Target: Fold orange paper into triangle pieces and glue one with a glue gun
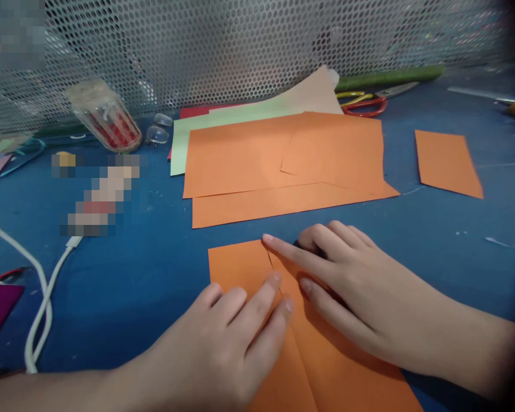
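Note:
An orange sheet of paper [236,263] lies in front of me on the blue table. A dark slit or flap edge runs down from near its top edge, and a crease carries on below it. My left hand [227,337] rests on the sheet, thumb and index fingertips pressing beside that line, the other fingers loosely bent. With its index finger stretched to the sheet's top edge, my right hand [347,280] presses from the other side. Its thumb is apart and the remaining fingers curl under. Neither hand grips anything. Both hands cover parts of the paper.
Behind lie more orange sheets [240,166] over green paper [179,149], with scissors [369,106] beyond. An orange piece [448,163] sits to the right. At left are a clear jar [111,123] with red contents and a white cable [40,286]. A metal mesh [240,51] borders the back.

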The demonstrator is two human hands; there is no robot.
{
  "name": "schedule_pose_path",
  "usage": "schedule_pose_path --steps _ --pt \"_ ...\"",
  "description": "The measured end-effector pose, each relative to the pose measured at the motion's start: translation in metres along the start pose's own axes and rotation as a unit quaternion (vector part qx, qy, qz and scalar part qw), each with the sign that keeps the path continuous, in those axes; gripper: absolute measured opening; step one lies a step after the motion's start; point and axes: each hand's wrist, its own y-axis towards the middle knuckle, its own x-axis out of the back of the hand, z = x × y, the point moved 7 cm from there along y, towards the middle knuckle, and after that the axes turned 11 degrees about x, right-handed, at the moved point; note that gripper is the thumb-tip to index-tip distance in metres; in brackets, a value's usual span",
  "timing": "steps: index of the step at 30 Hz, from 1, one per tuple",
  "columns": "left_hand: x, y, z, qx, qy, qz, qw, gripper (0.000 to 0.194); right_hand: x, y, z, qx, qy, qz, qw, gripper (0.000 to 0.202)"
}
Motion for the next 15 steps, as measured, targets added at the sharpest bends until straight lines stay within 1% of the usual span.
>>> schedule_pose_path --steps 3,7,9,12,15 --pt "-0.002 -0.001 0.001 0.002 -0.008 0.012 1.0 0.049 0.007 0.005 0.001 0.013 -0.004 -0.003 1.0 0.05" --pt "-0.001 0.0 0.003 0.008 -0.015 0.016 1.0 0.049 0.015 0.011 0.003 0.039 -0.016 0.013 0.999 0.049" --pt "-0.001 0.0 0.003 0.007 -0.013 0.009 1.0 0.046 0.017 0.012 0.002 0.043 -0.022 0.013 0.999 0.048" --pt "-0.004 0.0 0.002 0.01 -0.018 -0.002 1.0 0.045 0.016 0.01 0.001 0.04 -0.012 0.016 0.999 0.048" --pt "-0.007 0.001 0.003 0.024 -0.037 -0.036 0.998 0.044 0.014 0.008 -0.001 0.027 0.002 0.013 1.0 0.05"
